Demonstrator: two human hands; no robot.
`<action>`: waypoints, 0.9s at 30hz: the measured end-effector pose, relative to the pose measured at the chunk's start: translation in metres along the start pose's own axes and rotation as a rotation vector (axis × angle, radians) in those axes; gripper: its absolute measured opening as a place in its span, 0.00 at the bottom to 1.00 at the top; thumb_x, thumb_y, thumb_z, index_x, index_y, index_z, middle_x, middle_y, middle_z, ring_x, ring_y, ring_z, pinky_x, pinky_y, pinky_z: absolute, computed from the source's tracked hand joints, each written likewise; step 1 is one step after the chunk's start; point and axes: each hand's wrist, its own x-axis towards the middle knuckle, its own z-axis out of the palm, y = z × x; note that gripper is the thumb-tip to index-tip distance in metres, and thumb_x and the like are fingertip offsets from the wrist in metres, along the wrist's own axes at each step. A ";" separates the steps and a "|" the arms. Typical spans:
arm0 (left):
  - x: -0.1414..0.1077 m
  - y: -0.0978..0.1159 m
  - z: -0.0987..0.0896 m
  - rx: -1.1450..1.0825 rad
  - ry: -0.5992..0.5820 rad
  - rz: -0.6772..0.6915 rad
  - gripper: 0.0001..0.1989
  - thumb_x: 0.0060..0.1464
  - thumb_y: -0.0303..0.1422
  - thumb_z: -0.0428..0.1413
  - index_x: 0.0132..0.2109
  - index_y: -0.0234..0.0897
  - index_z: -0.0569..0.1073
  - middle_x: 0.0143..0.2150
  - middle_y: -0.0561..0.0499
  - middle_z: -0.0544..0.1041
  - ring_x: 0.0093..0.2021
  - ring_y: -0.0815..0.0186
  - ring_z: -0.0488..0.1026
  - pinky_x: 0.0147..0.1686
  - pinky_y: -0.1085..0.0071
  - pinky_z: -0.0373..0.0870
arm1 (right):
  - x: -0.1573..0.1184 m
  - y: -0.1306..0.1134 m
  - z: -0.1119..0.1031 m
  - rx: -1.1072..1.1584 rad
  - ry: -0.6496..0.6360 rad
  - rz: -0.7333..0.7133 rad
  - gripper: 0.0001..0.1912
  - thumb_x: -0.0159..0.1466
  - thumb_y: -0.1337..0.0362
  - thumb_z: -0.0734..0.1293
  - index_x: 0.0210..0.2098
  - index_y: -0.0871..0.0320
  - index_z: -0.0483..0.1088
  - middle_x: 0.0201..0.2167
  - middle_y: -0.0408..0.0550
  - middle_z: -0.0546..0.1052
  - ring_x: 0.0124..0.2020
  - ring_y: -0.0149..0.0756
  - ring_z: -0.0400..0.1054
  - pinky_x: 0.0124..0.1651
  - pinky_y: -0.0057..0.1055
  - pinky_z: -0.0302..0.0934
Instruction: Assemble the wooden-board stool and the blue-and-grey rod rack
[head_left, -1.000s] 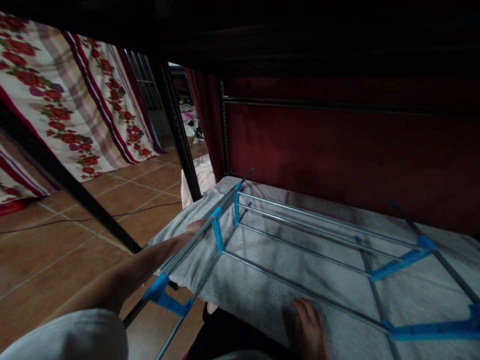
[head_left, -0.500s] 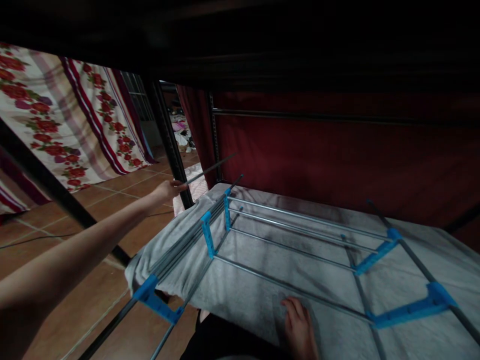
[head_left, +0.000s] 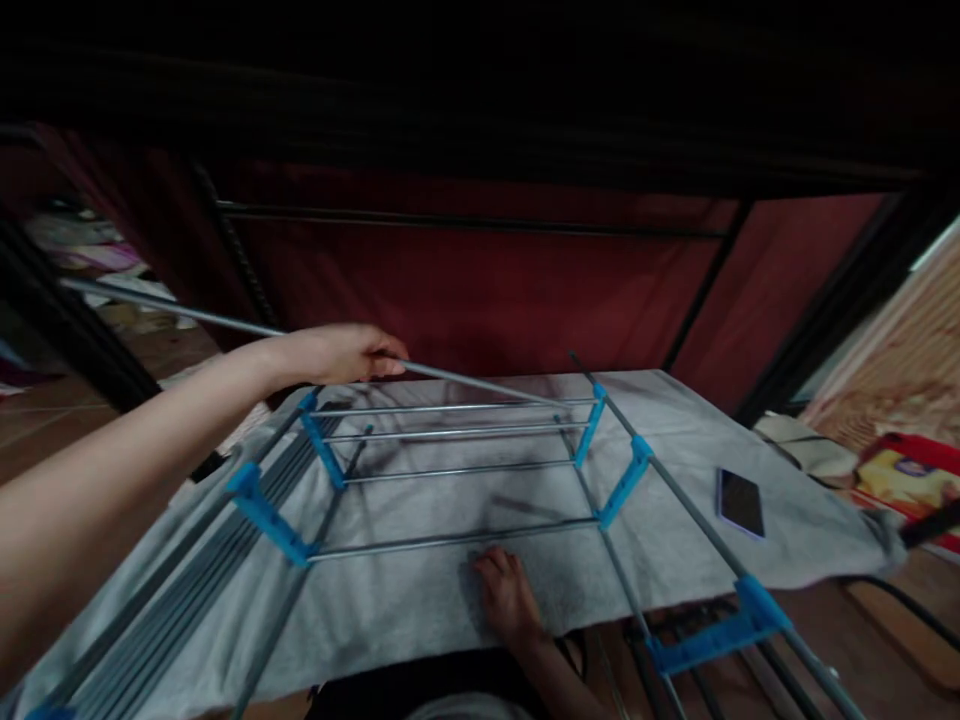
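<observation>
My left hand (head_left: 367, 353) is closed round a long thin grey rod (head_left: 480, 382), held slantwise above the far side of a frame. The frame has grey tubes and blue plastic brackets (head_left: 630, 482), with several thin crossbars (head_left: 457, 542) between its two sides. It rests on a grey cloth (head_left: 420, 610). My right hand (head_left: 508, 590) lies on the cloth just in front of the nearest crossbar, its fingers slightly curled and holding nothing. A bundle of loose grey rods (head_left: 202, 575) lies along the frame's left side.
A phone (head_left: 740, 502) lies on the cloth at the right. Behind hangs a dark red curtain (head_left: 480, 290) with a black metal bar (head_left: 465, 222) across it. Black posts stand at both sides, and a dark surface hangs low overhead. A red and yellow package (head_left: 911, 475) is at the far right.
The view has turned to the right. My left hand has brought the rod from beyond the left side to over the far crossbars. My right hand stays on the cloth.
</observation>
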 end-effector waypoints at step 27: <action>-0.010 0.070 0.211 0.244 0.258 0.033 0.25 0.55 0.18 0.43 0.54 0.39 0.73 0.49 0.42 0.77 0.46 0.56 0.75 0.46 0.61 0.68 | 0.019 0.014 -0.026 0.826 0.325 0.439 0.11 0.58 0.66 0.61 0.35 0.54 0.76 0.34 0.45 0.77 0.36 0.36 0.70 0.41 0.32 0.64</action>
